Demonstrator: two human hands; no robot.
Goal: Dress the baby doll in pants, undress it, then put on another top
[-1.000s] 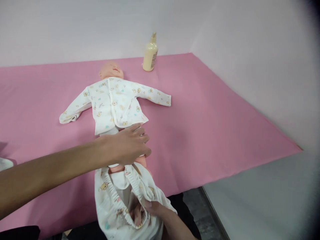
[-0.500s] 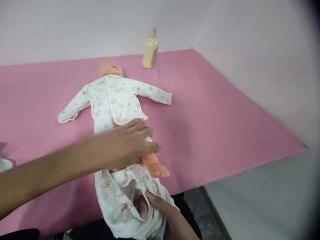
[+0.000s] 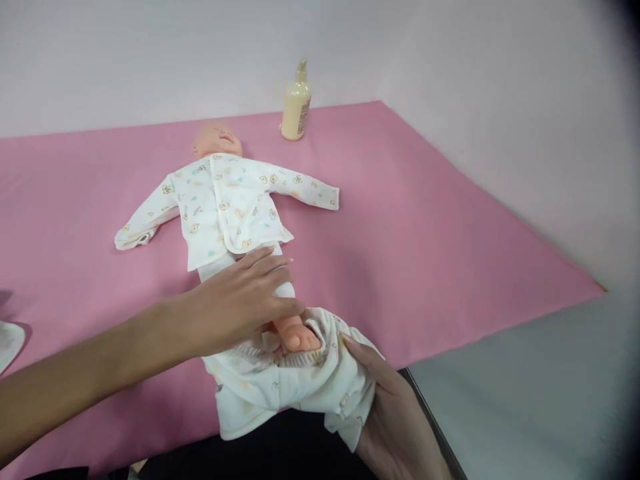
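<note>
A baby doll (image 3: pixel 217 141) lies on its back, dressed in a white printed long-sleeved top (image 3: pixel 243 207). My left hand (image 3: pixel 255 290) lies across its lower body, with the thumb and fingers closed round one leg. That leg's bare foot (image 3: pixel 300 339) points into the waist opening of white printed baby pants (image 3: pixel 295 387). The pants' elastic waistband is spread around the foot, and the cloth hangs past the table edge. From the right, my right hand (image 3: pixel 390 393) grips the bunched side of the pants, thumb outside. Part of a white cloth or diaper shows under my left hand.
A pink mat (image 3: pixel 450 267) covers the table, whose near edge runs just below the pants. A cream pump bottle (image 3: pixel 297 107) stands near the back wall. A white item (image 3: pixel 10 343) shows at the left edge.
My right hand has pulled the pants right and up, so the waistband now surrounds the doll's foot. My left hand stays at the leg, shifted slightly left. The view has moved slightly.
</note>
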